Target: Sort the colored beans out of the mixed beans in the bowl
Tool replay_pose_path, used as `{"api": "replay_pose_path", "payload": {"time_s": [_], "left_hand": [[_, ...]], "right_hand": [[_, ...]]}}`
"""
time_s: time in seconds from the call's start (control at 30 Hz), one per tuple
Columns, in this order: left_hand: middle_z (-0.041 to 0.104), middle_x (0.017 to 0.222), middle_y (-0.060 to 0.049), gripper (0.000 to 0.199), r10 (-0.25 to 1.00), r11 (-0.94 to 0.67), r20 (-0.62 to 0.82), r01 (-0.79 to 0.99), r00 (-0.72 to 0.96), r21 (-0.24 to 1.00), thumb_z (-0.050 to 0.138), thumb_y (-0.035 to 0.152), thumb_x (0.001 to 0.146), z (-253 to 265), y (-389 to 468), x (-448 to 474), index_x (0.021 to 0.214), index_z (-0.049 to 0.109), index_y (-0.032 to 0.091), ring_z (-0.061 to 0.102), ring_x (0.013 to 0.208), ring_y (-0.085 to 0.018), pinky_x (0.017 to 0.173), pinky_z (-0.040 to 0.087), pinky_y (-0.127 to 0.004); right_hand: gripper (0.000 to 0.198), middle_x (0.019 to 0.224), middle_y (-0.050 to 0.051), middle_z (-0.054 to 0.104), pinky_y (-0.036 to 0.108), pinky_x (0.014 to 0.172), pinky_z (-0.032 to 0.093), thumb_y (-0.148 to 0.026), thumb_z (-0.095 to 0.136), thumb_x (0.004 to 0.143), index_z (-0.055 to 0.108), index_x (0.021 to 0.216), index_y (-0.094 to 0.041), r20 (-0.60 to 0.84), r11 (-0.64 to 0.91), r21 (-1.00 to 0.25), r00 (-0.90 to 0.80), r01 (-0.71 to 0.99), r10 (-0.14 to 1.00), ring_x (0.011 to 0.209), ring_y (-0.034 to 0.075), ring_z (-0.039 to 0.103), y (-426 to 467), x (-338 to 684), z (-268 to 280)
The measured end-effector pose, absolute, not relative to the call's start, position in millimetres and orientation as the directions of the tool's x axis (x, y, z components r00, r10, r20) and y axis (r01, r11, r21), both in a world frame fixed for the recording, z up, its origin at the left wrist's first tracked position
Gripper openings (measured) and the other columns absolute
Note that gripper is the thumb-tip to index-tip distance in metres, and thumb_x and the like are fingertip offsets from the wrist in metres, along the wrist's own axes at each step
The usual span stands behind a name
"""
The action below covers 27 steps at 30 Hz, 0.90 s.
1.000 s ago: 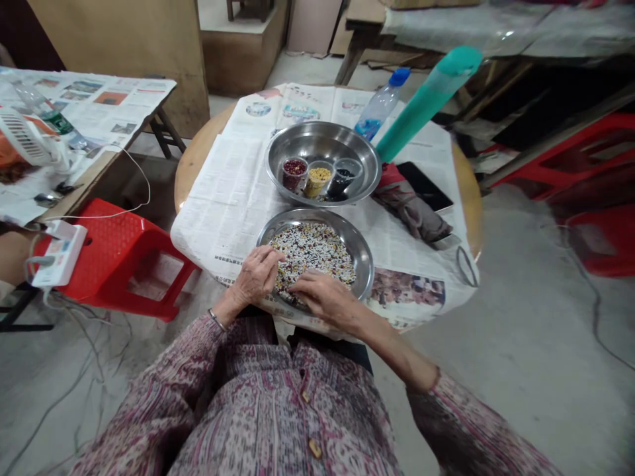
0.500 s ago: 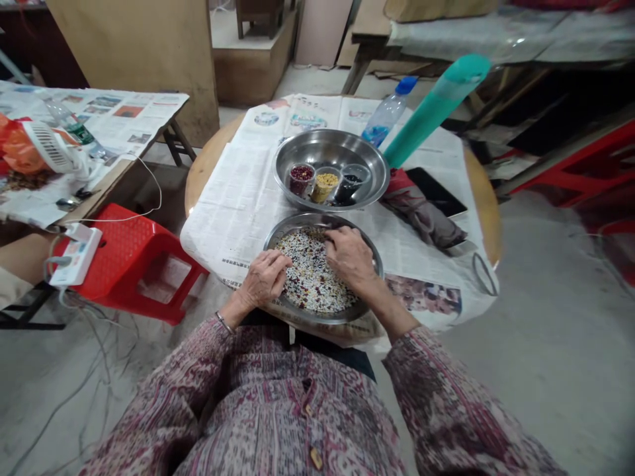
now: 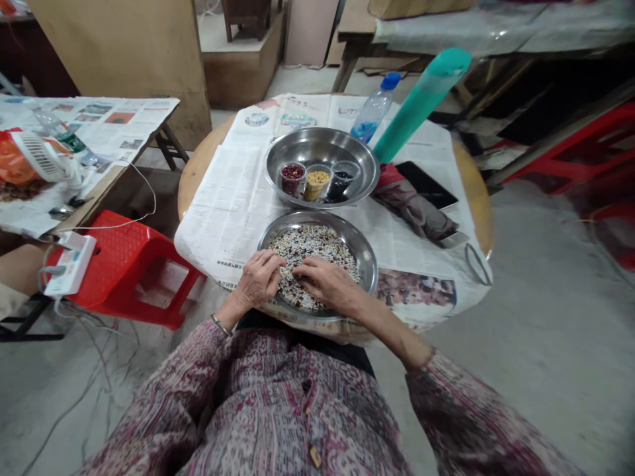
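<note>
The curled left hand (image 3: pixel 258 277) and right hand (image 3: pixel 327 283) seem to pick through grains (image 3: pixel 322 244) in the basin (image 3: pixel 366 259) at the table's (image 3: pixel 473 178) near edge. I cannot tell whether they grasp any; the next pick needs a fine pinch.

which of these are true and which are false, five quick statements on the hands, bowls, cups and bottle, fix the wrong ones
1. Three clear cups stand in the far bowl. True.
2. The middle cup holds dark red contents. False: it holds yellow grains.
3. The left hand is at the left edge of the near bowl. True.
4. The right hand is in the far bowl. False: it is over the near bowl, fingers at the mixed grains.
5. In the picture, the blue-capped bottle is to the left of the long green object. True.
</note>
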State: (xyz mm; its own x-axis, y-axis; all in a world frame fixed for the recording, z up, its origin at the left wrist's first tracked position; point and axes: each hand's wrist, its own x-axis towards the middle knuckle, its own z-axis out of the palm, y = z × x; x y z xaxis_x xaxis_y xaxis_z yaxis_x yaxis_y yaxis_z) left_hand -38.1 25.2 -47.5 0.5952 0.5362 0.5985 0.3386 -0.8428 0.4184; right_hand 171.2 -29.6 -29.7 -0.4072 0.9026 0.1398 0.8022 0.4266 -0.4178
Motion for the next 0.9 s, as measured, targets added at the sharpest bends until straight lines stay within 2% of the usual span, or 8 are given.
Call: {"api": "replay_pose_path", "payload": {"time_s": [0.1, 0.23, 0.3, 0.4, 0.53, 0.7, 0.9], "left_hand": [[0.063, 0.091, -0.007, 0.02, 0.535, -0.843, 0.607, 0.331, 0.588, 0.423, 0.043, 0.009, 0.092, -48, 26, -38, 0.098, 0.06, 0.018, 0.059, 0.093, -0.022, 0.088, 0.051, -0.038], [0.063, 0.09, -0.007, 0.021, 0.536, -0.843, 0.607, 0.336, 0.586, 0.42, 0.043, 0.008, 0.09, -48, 26, -39, 0.096, 0.059, 0.018, 0.059, 0.093, -0.022, 0.088, 0.051, -0.037], [0.063, 0.09, -0.006, 0.021, 0.535, -0.844, 0.607, 0.338, 0.588, 0.417, 0.042, 0.007, 0.09, -48, 26, -39, 0.096, 0.059, 0.018, 0.059, 0.093, -0.021, 0.088, 0.051, -0.037], [0.063, 0.09, -0.006, 0.02, 0.528, -0.848, 0.606, 0.339, 0.594, 0.406, 0.042, 0.008, 0.091, -48, 27, -39, 0.095, 0.058, 0.019, 0.059, 0.092, -0.021, 0.088, 0.051, -0.037], [0.061, 0.089, -0.006, 0.02, 0.523, -0.852, 0.613, 0.346, 0.592, 0.392, 0.041, 0.008, 0.091, -48, 28, -39, 0.094, 0.058, 0.019, 0.059, 0.091, -0.021, 0.086, 0.051, -0.036], [0.061, 0.089, -0.006, 0.019, 0.511, -0.859, 0.63, 0.33, 0.585, 0.392, 0.042, 0.007, 0.091, -47, 28, -38, 0.095, 0.057, 0.018, 0.058, 0.09, -0.021, 0.085, 0.051, -0.036], [0.061, 0.09, -0.006, 0.02, 0.511, -0.859, 0.63, 0.318, 0.585, 0.402, 0.043, 0.007, 0.091, -47, 27, -37, 0.097, 0.058, 0.018, 0.059, 0.093, -0.021, 0.086, 0.051, -0.036]], "right_hand": [[0.021, 0.099, 0.007, 0.066, 0.036, 0.086, 0.053, -0.021, 0.053, 0.093, 0.072, 0.101, -0.023, 0.177, 0.299, -0.39, -0.248, 0.871, 0.953, 0.095, 0.021, 0.062, -30, 200, -34], [0.027, 0.107, 0.011, 0.066, 0.043, 0.094, 0.052, -0.021, 0.051, 0.091, 0.072, 0.108, -0.02, 0.294, 0.164, -0.337, -0.062, 0.927, 0.954, 0.105, 0.027, 0.06, -10, 220, -38], [0.032, 0.119, 0.014, 0.065, 0.047, 0.097, 0.051, -0.021, 0.05, 0.092, 0.07, 0.117, -0.018, 0.307, 0.172, -0.288, -0.079, 0.942, 0.948, 0.113, 0.029, 0.057, 2, 220, -36], [0.036, 0.134, 0.016, 0.06, 0.048, 0.099, 0.048, -0.023, 0.048, 0.094, 0.066, 0.125, -0.016, 0.244, 0.254, -0.192, -0.205, 0.948, 0.948, 0.122, 0.032, 0.051, 11, 214, -32], [0.032, 0.125, 0.016, 0.065, 0.046, 0.094, 0.05, -0.022, 0.046, 0.096, 0.067, 0.12, -0.017, 0.129, 0.269, -0.143, -0.252, 0.952, 0.959, 0.114, 0.03, 0.055, -3, 216, -28], [0.024, 0.111, 0.011, 0.067, 0.043, 0.093, 0.054, -0.022, 0.047, 0.097, 0.068, 0.108, -0.021, 0.101, 0.285, -0.203, -0.269, 0.937, 0.958, 0.105, 0.026, 0.06, -51, 223, -21], [0.022, 0.111, 0.01, 0.067, 0.044, 0.093, 0.057, -0.022, 0.052, 0.096, 0.066, 0.112, -0.022, 0.177, 0.383, -0.446, -0.34, 0.809, 0.924, 0.106, 0.024, 0.064, -80, 199, -24]]}}
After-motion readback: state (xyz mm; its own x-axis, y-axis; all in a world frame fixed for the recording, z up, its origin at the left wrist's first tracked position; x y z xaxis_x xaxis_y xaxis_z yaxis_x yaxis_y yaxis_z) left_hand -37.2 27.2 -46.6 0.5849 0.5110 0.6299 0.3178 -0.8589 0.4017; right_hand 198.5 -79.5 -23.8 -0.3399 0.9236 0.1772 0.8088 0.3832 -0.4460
